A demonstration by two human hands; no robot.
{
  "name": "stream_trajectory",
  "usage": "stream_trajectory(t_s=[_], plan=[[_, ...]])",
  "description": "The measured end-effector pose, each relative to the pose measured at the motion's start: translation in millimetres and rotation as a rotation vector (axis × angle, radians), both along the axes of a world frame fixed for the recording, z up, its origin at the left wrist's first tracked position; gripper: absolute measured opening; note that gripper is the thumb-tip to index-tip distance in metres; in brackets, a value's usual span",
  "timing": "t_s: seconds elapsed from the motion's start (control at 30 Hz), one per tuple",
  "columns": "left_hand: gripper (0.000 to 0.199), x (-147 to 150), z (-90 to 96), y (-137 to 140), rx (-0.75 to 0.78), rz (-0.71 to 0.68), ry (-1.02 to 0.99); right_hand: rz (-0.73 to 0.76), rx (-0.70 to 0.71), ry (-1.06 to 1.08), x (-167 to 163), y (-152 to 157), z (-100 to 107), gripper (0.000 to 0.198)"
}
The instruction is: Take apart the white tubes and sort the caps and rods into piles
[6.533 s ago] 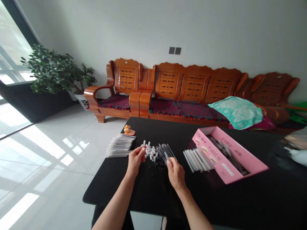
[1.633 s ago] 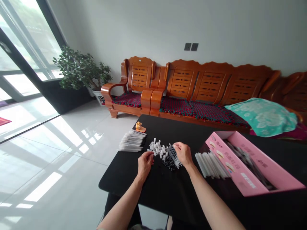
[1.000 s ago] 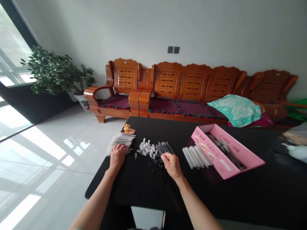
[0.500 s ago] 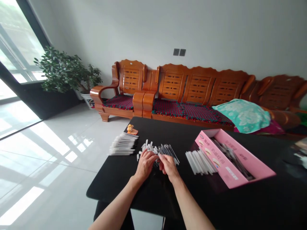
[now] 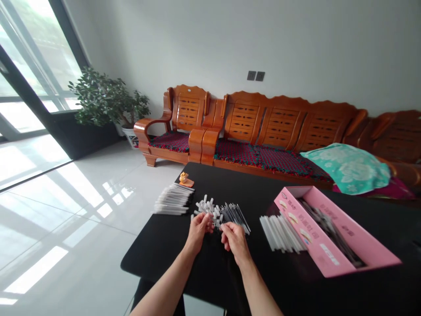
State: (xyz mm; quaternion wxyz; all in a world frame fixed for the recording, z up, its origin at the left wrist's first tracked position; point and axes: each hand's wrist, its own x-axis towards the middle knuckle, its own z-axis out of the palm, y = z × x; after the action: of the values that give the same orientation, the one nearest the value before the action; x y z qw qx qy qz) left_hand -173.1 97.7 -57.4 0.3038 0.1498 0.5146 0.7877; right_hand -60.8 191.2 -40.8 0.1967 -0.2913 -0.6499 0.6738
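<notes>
My left hand (image 5: 199, 230) is closed in a pinch over the near side of a pile of small white plastic pieces (image 5: 206, 204). To its right, my right hand (image 5: 235, 240) is also pinched, thumb against forefinger. Whatever is between the fingers of either hand is too small to make out. The hands are slightly apart. Beyond my right hand lies a bundle of thin dark rods with pale tips, like pen refills (image 5: 235, 215). A row of white tubes (image 5: 174, 199) lies to the left, and more white tubes (image 5: 281, 232) lie to the right.
A long pink box (image 5: 315, 243) holding dark slender items stands on the right of the black table (image 5: 158, 250). An orange figurine (image 5: 184, 178) sits at the far left corner. Behind the table runs a wooden sofa (image 5: 246, 116); a potted plant (image 5: 108, 98) stands left.
My hands, close together before, have drawn apart a little, and the left fingers have curled into a pinch. The view has shifted slightly left.
</notes>
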Motion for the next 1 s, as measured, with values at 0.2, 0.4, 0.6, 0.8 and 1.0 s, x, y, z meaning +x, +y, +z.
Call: stream_trajectory(t_s=[0.2,0.4,0.6,0.8,1.0], plan=[[0.040,0.9,0.9,0.9,0.049,0.012,-0.037,0.058,-0.105,-0.028,1.7,-1.7,-6.7,0.053],[0.037,-0.3,3.4,0.6,0.085,0.055,-0.034,0.087,-0.161,0.024,2.1,-2.2,-4.3,0.050],[0.037,-0.2,9.0,-2.0,0.068,0.075,-0.030,0.102,-0.199,0.063,2.6,-4.6,-3.9,0.047],[0.035,2.1,10.4,-3.1,0.037,0.077,-0.029,0.091,-0.229,0.063,4.2,-2.5,-2.3,0.038],[0.036,2.5,13.0,-2.6,0.045,0.082,-0.030,0.117,-0.238,0.036,5.1,-4.5,-1.7,0.047]])
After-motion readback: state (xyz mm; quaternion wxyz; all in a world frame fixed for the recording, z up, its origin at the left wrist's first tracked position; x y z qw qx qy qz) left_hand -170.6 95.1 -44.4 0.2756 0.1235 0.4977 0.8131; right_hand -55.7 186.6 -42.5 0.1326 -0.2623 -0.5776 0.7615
